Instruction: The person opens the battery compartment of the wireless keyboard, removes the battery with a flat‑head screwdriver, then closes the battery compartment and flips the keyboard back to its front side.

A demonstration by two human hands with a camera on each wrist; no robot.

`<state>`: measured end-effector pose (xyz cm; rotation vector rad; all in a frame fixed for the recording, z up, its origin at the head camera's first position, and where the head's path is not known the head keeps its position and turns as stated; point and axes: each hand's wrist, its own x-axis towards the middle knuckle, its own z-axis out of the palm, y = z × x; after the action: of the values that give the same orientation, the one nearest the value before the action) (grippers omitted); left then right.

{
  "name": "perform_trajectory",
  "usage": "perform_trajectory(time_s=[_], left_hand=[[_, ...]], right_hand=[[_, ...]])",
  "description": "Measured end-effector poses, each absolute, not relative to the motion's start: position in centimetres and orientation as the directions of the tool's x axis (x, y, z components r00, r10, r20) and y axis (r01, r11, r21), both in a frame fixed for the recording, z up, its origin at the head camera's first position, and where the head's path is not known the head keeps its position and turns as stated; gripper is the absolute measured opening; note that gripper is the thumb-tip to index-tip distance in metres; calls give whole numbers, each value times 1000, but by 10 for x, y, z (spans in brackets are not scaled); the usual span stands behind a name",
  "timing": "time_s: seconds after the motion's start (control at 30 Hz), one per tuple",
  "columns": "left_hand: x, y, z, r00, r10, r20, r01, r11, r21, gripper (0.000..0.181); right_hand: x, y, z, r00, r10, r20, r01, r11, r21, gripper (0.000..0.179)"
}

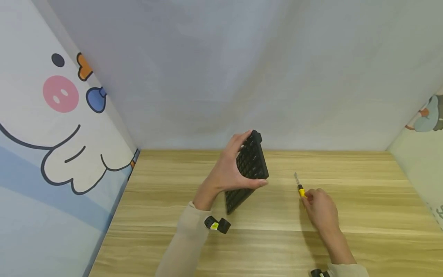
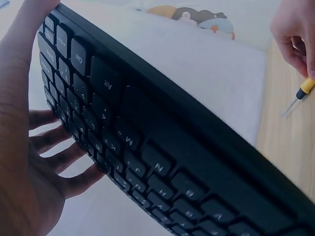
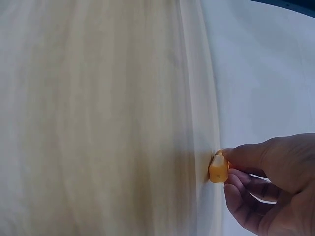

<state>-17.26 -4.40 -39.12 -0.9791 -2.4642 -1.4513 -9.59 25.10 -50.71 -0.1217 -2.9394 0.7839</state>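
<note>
A black keyboard [image 1: 250, 159] stands tilted up on edge over the wooden table, its keys turned toward the left hand [image 1: 226, 169]. That hand grips it across its width, thumb on one long edge and fingers on the other. In the left wrist view the keyboard [image 2: 142, 132] fills the middle, with white letters on its keys. To the right, the right hand [image 1: 322, 211] pinches a small screwdriver [image 1: 302, 191] by its yellow and black handle, the metal shaft pointing away. The right wrist view shows the handle's yellow end [image 3: 219, 169] between thumb and fingers.
The wooden table [image 1: 155, 231] reaches back to a pale grey curtain [image 1: 207, 77]. A panel with a cartoon animal [image 1: 27, 96] borders the left side, and a pale green printed wall [image 1: 422, 161] the right. Each wrist wears a small black camera [image 1: 218, 224].
</note>
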Motion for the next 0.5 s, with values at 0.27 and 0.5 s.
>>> perform_trajectory(time_s=[0.27,0.5], left_hand=[[-172,-52,-391,-765,434,477,604,224,765,128],[-170,-58,-393,-782,376,497,575,128,808,122]], right_hand=[[-95,251,-507,-992,105,66,58,864,-501,24],[-95,251,-507,-993,102,63,55,853,-518,24]])
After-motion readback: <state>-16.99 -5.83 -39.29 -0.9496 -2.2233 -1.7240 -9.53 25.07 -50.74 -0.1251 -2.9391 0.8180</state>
